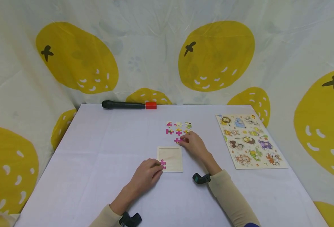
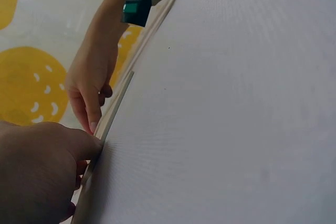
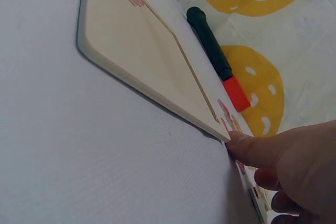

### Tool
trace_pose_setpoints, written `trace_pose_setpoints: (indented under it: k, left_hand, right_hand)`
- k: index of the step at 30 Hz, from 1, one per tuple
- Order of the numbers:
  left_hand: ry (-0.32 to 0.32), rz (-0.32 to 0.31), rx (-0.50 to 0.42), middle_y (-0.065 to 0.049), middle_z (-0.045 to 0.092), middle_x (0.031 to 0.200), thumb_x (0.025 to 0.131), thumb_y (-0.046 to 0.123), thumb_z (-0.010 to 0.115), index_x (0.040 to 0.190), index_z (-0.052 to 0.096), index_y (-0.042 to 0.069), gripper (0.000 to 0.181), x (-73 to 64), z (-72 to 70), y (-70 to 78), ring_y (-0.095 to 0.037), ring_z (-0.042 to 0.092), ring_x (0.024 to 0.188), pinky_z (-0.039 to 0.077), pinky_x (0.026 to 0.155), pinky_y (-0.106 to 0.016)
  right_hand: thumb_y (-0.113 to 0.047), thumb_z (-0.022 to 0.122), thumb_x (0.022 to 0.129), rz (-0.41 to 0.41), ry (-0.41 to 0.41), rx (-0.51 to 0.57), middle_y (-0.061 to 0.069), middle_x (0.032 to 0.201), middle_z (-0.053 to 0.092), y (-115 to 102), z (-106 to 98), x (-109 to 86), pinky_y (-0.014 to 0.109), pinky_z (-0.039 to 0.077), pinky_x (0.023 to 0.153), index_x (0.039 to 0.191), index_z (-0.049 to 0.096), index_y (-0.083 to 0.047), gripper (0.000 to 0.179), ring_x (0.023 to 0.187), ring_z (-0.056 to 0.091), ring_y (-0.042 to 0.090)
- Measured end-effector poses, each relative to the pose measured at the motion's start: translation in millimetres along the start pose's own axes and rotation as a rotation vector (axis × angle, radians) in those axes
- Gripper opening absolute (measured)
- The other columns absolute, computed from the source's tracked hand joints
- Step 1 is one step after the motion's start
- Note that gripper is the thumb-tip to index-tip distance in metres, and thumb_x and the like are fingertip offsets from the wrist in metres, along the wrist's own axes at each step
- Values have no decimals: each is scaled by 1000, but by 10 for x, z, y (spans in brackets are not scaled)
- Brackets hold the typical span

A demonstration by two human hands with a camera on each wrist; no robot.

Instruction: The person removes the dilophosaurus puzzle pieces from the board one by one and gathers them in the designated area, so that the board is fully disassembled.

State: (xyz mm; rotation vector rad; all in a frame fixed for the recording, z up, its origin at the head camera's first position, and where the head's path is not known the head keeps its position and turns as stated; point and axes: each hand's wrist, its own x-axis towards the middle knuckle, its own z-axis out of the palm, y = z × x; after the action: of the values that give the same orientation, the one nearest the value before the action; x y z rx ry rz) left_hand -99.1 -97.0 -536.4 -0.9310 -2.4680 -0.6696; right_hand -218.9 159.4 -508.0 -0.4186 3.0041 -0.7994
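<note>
In the head view a shallow square wooden puzzle tray [image 1: 174,159] lies on the table, with pink jigsaw pieces [image 1: 163,164] in its lower left corner. My left hand [image 1: 147,173] is at the tray's left side, its fingertips resting on those pieces. The left wrist view has its thumb [image 2: 88,144] at the tray's edge. Just beyond the upper right corner, my right hand [image 1: 193,145] pinches a pink jigsaw piece [image 1: 178,140] between thumb and finger. Several loose jigsaw pieces [image 1: 179,125] lie in rows behind it, one partly covered by the right hand.
A larger board [image 1: 250,142] with animal pictures lies to the right. At the table's back edge is a black microphone [image 1: 124,104] with a red end. A curtain [image 1: 152,47] printed with yellow fruit hangs behind the white table [image 1: 99,176].
</note>
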Motion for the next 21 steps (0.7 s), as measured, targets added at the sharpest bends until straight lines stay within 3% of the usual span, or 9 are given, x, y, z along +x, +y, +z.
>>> trace_pose_setpoints:
  k: [13,21]
  left_hand:
    - [-15,-4,11,1,71,103,85,17,80,102,80,13,18,5,7,0,-15,65,99,55,86,-32]
    - [-24,-10,5,1,71,104,85,18,80,103,80,13,18,-2,1,-2,-15,66,100,56,88,-32]
  right_hand:
    - [-31,77,89,21,-6,6,7,91,56,-12,-36,-3,29,37,67,120,73,-7,40,80,48,19]
    - [-31,77,89,6,6,38,8,95,60,-160,-101,-54,29,45,72,122,71,-5,43,84,53,20]
